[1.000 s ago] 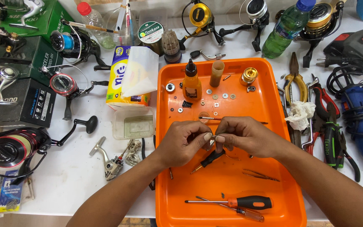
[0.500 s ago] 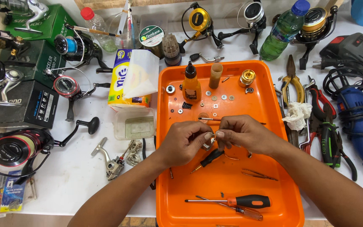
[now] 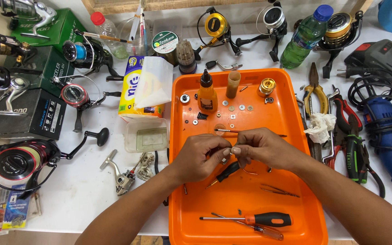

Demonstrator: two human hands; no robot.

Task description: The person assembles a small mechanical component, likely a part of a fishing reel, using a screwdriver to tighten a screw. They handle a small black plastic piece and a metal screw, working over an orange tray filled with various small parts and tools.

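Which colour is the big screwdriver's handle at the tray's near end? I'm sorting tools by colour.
Orange and black: the screwdriver lies in the orange tray; the head view shows it.

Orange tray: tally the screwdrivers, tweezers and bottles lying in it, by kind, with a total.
Screwdrivers: 3 (orange-and-black-handled screwdriver, slim clear red-handled screwdriver, small black-handled screwdriver)
Thin metal tweezers: 1
Orange plastic bottle with black nozzle: 1
Total: 5

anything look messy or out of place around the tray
Nothing spilled or broken. A crumpled white tissue lies among the pliers right of the orange tray, and small washers lie loose on the tray, above both hands.
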